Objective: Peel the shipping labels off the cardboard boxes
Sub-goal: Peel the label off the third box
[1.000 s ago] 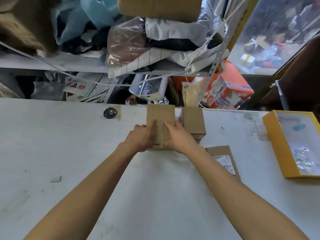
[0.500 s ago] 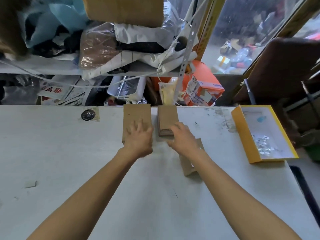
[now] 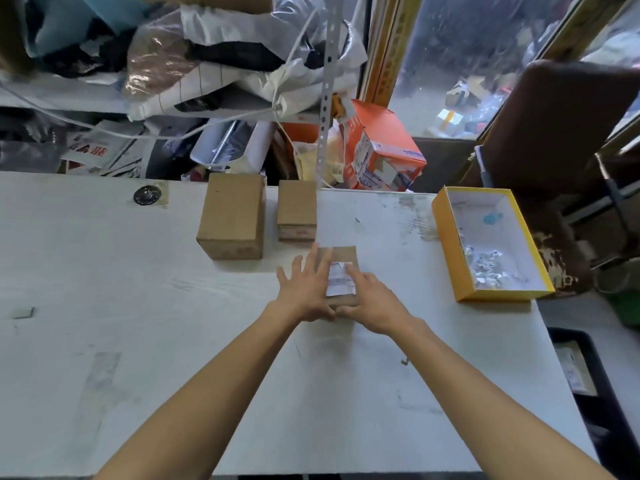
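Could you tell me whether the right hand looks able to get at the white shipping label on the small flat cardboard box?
Probably yes. The right hand already rests at the white shipping label on the small flat cardboard box; the left hand lies flat beside it, leaving the label uncovered.

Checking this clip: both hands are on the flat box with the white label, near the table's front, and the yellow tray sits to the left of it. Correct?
Not quite. In the head view the yellow tray sits to the right of the flat box, not the left. The rest holds: the left hand and right hand are both on that box, whose white label shows between them.
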`<control>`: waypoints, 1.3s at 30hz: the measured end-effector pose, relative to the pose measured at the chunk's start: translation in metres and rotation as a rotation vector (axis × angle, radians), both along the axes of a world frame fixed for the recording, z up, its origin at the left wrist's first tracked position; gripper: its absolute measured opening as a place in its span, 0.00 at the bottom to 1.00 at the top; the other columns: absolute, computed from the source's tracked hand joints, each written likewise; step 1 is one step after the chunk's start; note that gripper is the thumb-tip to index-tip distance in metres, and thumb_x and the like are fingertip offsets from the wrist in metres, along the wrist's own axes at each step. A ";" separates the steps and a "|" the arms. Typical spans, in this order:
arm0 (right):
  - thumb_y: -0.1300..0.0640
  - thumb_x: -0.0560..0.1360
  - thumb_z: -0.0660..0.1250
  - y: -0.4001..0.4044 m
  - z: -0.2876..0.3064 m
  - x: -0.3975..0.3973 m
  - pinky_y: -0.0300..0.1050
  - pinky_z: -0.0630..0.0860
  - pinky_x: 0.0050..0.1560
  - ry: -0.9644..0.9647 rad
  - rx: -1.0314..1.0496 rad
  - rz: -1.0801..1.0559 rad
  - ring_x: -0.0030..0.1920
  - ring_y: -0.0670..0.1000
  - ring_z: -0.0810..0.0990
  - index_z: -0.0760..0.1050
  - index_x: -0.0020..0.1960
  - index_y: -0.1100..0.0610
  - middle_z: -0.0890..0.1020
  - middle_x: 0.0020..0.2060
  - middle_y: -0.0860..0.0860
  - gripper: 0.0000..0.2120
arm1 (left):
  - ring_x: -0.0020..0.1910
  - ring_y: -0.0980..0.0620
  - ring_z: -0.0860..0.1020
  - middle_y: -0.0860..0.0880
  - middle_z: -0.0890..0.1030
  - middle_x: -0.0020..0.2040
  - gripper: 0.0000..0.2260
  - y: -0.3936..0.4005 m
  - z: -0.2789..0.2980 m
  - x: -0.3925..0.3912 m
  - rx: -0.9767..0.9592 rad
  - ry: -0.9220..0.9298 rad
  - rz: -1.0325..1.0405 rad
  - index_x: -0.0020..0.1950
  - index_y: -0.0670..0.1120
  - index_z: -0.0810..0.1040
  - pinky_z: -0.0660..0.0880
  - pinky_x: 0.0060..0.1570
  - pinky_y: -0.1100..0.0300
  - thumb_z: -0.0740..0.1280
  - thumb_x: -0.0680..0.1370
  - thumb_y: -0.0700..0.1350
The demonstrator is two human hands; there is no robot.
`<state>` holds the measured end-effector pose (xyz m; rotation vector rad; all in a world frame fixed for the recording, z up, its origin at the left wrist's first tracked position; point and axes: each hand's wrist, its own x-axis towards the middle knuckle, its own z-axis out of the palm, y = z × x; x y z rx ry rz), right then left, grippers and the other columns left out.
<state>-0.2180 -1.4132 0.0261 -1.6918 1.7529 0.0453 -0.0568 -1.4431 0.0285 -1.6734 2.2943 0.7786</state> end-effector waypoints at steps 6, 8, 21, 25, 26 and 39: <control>0.40 0.70 0.71 0.036 0.001 0.015 0.46 0.72 0.53 -0.074 0.000 -0.007 0.62 0.57 0.73 0.50 0.78 0.46 0.67 0.65 0.53 0.44 | 0.76 0.41 0.50 0.50 0.41 0.79 0.56 0.029 0.000 0.013 -0.029 -0.051 0.024 0.78 0.54 0.42 0.50 0.71 0.32 0.78 0.63 0.58; 0.37 0.69 0.70 0.050 0.005 0.023 0.45 0.72 0.49 -0.106 0.014 -0.017 0.58 0.57 0.75 0.53 0.76 0.44 0.69 0.62 0.52 0.43 | 0.76 0.41 0.51 0.50 0.42 0.79 0.55 0.047 0.002 0.021 -0.024 -0.044 0.040 0.78 0.54 0.43 0.49 0.71 0.32 0.78 0.63 0.57; 0.52 0.79 0.61 0.135 0.006 0.091 0.49 0.74 0.56 -0.077 -0.155 -0.032 0.56 0.55 0.76 0.59 0.75 0.50 0.77 0.58 0.54 0.26 | 0.75 0.42 0.50 0.53 0.41 0.78 0.57 0.149 -0.007 0.088 -0.022 0.010 0.138 0.78 0.56 0.41 0.53 0.71 0.35 0.78 0.62 0.56; 0.55 0.79 0.61 0.147 0.007 0.107 0.45 0.72 0.56 -0.072 -0.200 -0.093 0.57 0.53 0.76 0.67 0.71 0.52 0.75 0.60 0.53 0.20 | 0.76 0.42 0.50 0.53 0.40 0.78 0.57 0.161 -0.005 0.099 -0.013 0.018 0.128 0.78 0.55 0.40 0.53 0.71 0.37 0.77 0.62 0.55; 0.56 0.79 0.62 0.148 0.007 0.109 0.44 0.72 0.55 -0.058 -0.214 -0.104 0.57 0.53 0.76 0.69 0.69 0.53 0.75 0.60 0.52 0.19 | 0.76 0.42 0.50 0.53 0.39 0.78 0.57 0.163 -0.005 0.100 -0.015 0.016 0.121 0.78 0.55 0.40 0.54 0.71 0.37 0.77 0.62 0.55; 0.58 0.78 0.62 0.142 0.003 0.128 0.43 0.74 0.51 0.019 -0.327 -0.279 0.50 0.51 0.78 0.79 0.55 0.54 0.77 0.55 0.49 0.10 | 0.74 0.40 0.52 0.53 0.40 0.77 0.56 0.164 -0.011 0.109 -0.046 0.044 0.056 0.77 0.53 0.40 0.58 0.70 0.38 0.76 0.61 0.57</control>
